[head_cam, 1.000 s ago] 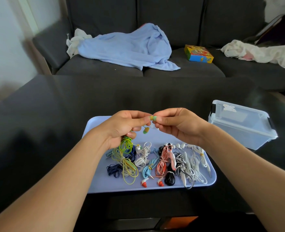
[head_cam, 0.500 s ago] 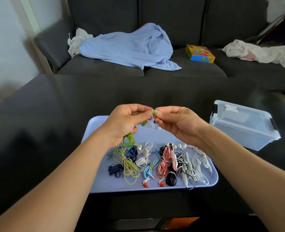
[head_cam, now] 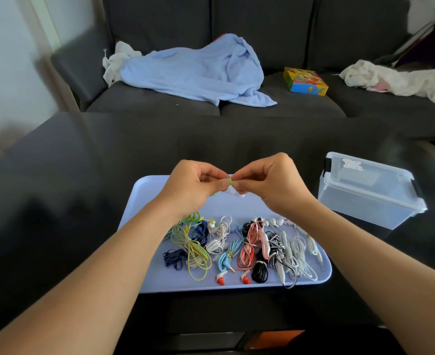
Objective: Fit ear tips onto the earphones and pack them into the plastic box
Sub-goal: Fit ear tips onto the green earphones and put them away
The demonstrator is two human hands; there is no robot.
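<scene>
— What's the big worry from where you sit?

— The plastic box (head_cam: 370, 190). It stands on the dark table (head_cam: 83, 162), just off the tray's right far corner, with its lid on, so nothing is packed yet. I'd judge that opening it one-handed could make me drop whatever I'm holding.

— And the tray (head_cam: 150, 185) itself?

— The bundled earphones (head_cam: 237, 247) lie crowded along its near edge, cords touching. Lifting one may drag a neighbour over the rim.

— Your hands?

— My left hand (head_cam: 193, 188) and right hand (head_cam: 275, 185) meet above the tray's far edge, fingertips of both pinched on a small green ear tip (head_cam: 229, 181). I can't tell whether it is seated on its bud.

— So the small risk?

— It's a soft little thing, I'd guess; pressed crooked, it could pop free and vanish among the cords.
</scene>
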